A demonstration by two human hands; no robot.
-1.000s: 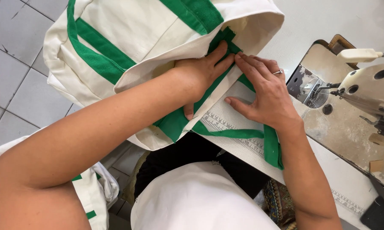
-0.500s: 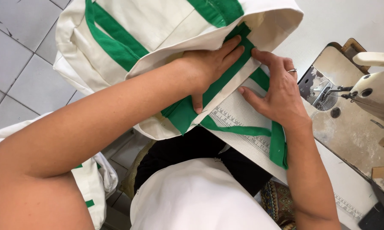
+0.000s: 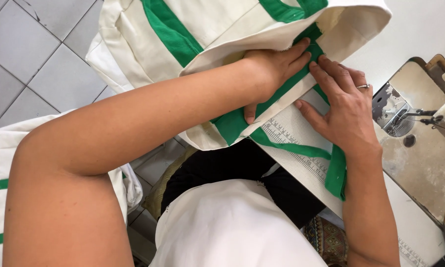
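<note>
Left hand: fingers flat, pressing the green strap, as before.
Right hand: fingers spread flat, unmoved.
Cream bag: unchanged at the tabletop edge.

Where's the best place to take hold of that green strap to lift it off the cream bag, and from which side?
Probably the loose loop of the green strap, hanging over the table's near edge by the right hand. Come from the near side: there it stands free of the cream bag, whereas under the left hand it lies flat, pressed to the cloth.
</note>
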